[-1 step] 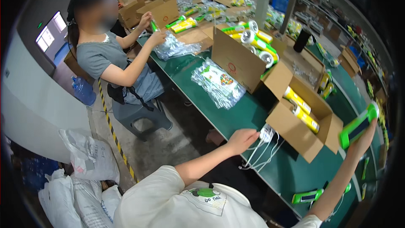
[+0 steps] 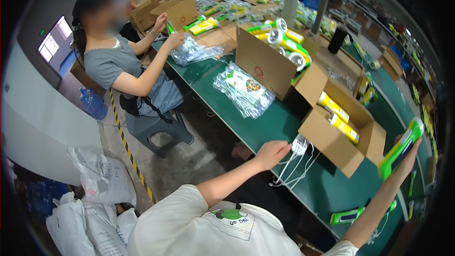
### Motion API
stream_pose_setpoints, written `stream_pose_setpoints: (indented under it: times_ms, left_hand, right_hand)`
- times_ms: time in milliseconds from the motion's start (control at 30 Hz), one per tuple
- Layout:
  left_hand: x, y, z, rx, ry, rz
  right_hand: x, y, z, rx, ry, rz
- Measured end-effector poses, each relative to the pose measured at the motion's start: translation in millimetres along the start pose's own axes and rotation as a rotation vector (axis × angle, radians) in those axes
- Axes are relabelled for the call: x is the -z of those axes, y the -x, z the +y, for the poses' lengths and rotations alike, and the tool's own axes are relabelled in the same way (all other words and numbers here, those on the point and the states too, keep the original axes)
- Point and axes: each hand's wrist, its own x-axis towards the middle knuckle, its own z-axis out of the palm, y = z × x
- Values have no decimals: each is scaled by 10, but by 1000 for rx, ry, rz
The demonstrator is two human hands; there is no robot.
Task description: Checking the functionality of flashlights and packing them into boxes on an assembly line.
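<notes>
My right hand (image 2: 408, 159) is wrapped round a green and white flashlight (image 2: 397, 154) with a dark panel on its side, held up at the right above the table. My left hand (image 2: 274, 154) is at the table's near edge, its fingers pinched together at a bundle of white charging cables (image 2: 298, 146). Several white cords trail from the bundle over the edge. Just beyond it stands an open cardboard box (image 2: 328, 143) holding yellow and white flashlights (image 2: 343, 128). Another green flashlight (image 2: 347, 215) lies near my right forearm.
A taller carton (image 2: 260, 64) full of flashlights stands on the green table (image 2: 279, 130), beside a stack of clear plastic bags (image 2: 244, 90). At the left a co-worker (image 2: 137, 73) sits on a grey stool (image 2: 161, 130), handling a green thing. White sacks (image 2: 102, 175) lie on the floor.
The flashlight in my right hand has turned, so its dark panel shows narrower. My left hand stays at the white cables.
</notes>
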Motion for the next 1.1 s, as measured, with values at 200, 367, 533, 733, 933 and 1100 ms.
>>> stream_pose_setpoints:
  times_ms: [200,367,533,733,933,1100]
  left_hand:
    - [-22,-10,42,119,220,-87]
    - [-69,33,31,125,225,-94]
    - [-123,-6,-16,149,344,-102]
    - [-62,-29,-100,137,415,-71]
    - [-118,-38,-74,115,408,-117]
    - [-108,-18,-56,137,374,-93]
  right_hand:
    - [699,1974,690,-761,-230,-32]
    - [928,2864,635,-1278,-668,-32]
    - [1147,2707,713,-1084,-608,-432]
    - [918,2409,834,-1017,-708,-269]
    - [986,2373,989,-782,-263,-257]
    - [982,2339,965,-814,-385,-320]
